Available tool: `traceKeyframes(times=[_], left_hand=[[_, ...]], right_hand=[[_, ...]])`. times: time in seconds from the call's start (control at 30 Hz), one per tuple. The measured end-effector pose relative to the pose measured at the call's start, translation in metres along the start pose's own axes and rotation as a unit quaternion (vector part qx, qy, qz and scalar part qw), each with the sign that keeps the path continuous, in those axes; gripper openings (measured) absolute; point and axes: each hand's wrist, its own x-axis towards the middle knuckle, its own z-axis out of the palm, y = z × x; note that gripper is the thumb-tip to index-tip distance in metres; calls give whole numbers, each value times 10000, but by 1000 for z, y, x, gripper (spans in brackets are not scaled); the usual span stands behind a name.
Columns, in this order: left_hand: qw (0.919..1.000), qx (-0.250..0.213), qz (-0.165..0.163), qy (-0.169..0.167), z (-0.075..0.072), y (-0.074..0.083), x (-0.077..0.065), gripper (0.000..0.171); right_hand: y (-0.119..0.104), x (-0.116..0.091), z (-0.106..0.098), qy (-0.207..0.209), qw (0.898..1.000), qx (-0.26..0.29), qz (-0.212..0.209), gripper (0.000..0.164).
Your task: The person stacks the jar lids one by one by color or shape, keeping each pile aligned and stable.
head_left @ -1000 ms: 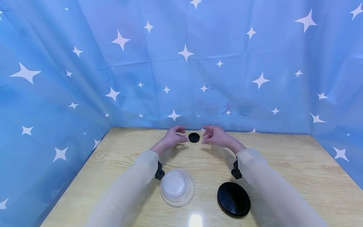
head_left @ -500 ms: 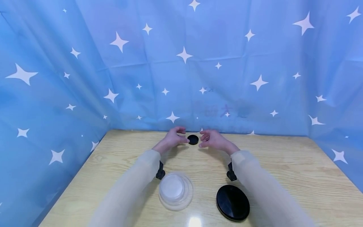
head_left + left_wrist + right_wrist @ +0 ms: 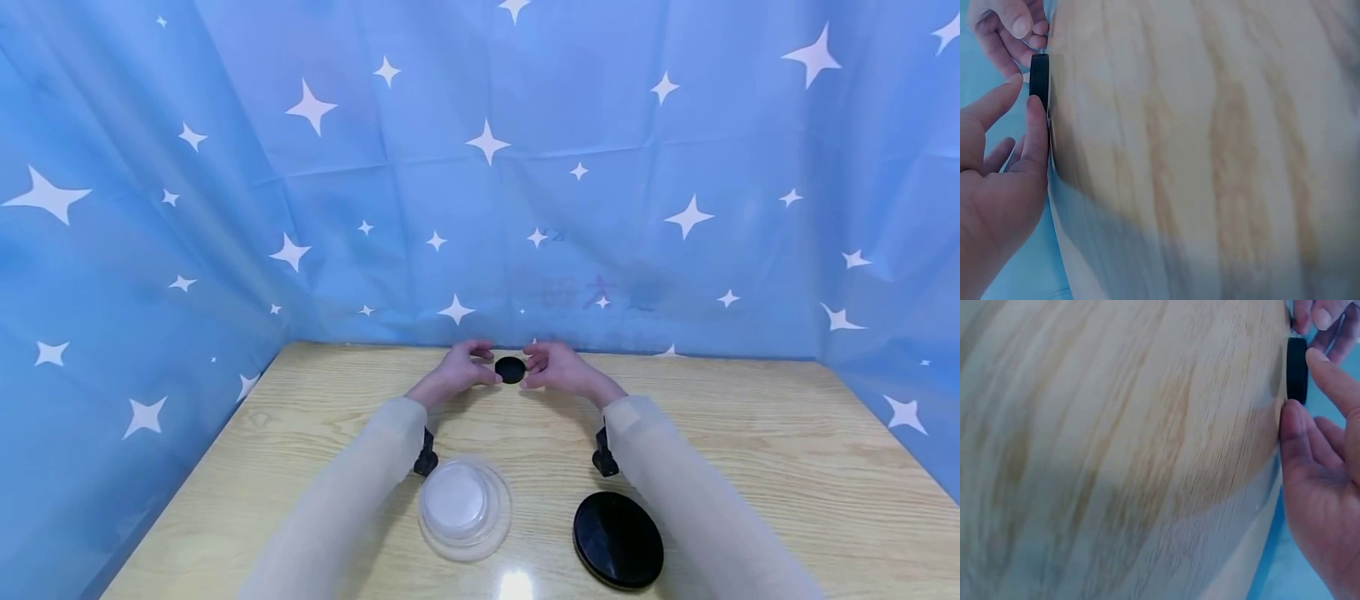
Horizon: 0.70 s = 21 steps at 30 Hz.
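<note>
A small black round disc (image 3: pixel 510 370) lies on the table near its far edge. My left hand (image 3: pixel 461 367) flanks it on the left, with one fingertip right at its side in the left wrist view, where the disc (image 3: pixel 1039 78) shows edge-on. From the other side my right hand (image 3: pixel 562 369) reaches in with loosely bent fingers, its fingertips right at the edge of the disc (image 3: pixel 1297 370) in the right wrist view. Neither hand's fingers wrap around the disc.
Closer to me, a clear round plastic piece (image 3: pixel 463 510) with a raised middle and wide rim sits on the wooden table (image 3: pixel 300 450). A larger black round lid (image 3: pixel 618 540) lies right of it. A blue star-patterned curtain (image 3: pixel 420 200) hangs behind and left of the table.
My right hand has moved left toward the small disc, narrowing the gap. My left hand has come slightly closer to it too. The disc and other things look unmoved on the table.
</note>
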Motion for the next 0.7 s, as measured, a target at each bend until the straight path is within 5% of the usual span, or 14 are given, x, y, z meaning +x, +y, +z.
traceKeyframes(times=[0.7], left_hand=[[9991,178,78,-387,3,-2,-2,54]], right_hand=[[5,-1,3,-100,9990,-275,-339,54]])
